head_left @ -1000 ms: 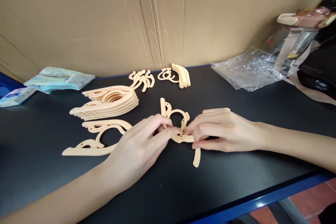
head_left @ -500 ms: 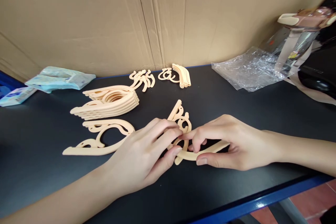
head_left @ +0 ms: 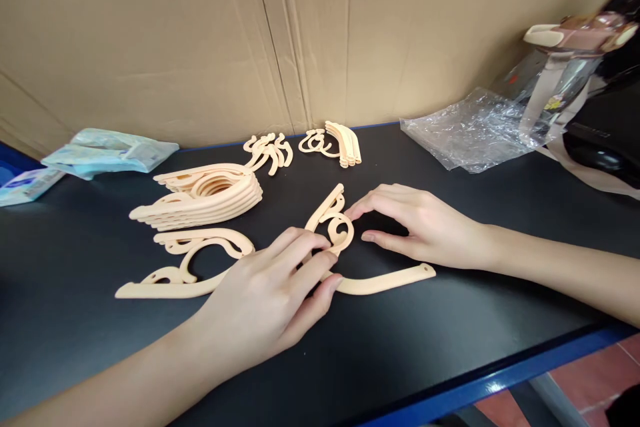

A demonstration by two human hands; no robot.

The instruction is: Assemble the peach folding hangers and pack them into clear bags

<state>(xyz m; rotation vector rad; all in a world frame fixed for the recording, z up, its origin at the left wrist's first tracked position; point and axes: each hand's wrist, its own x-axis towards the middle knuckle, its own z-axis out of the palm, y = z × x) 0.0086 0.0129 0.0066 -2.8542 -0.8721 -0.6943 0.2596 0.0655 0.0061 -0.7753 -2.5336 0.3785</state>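
Observation:
A peach plastic folding hanger (head_left: 380, 281) lies spread on the black table (head_left: 450, 320), one arm stretching right and its curled hook part pointing up toward the back. My left hand (head_left: 273, 297) pinches the hanger at its joint with thumb and fingers. My right hand (head_left: 420, 223) rests on the table just right of the hook part, fingers curved and apart, the fingertips touching the hook and holding nothing.
A stack of folded hangers (head_left: 200, 197) and a spread hanger (head_left: 185, 267) lie to the left. Two small piles of hanger parts (head_left: 345, 143) sit by the cardboard wall. A clear plastic bag (head_left: 475, 127), a drink bottle (head_left: 560, 80) and blue packets (head_left: 105, 150) are along the back.
The hanger was unfolded from a bunched shape to a spread one. My right hand let go of the long arm and moved up to the hook part.

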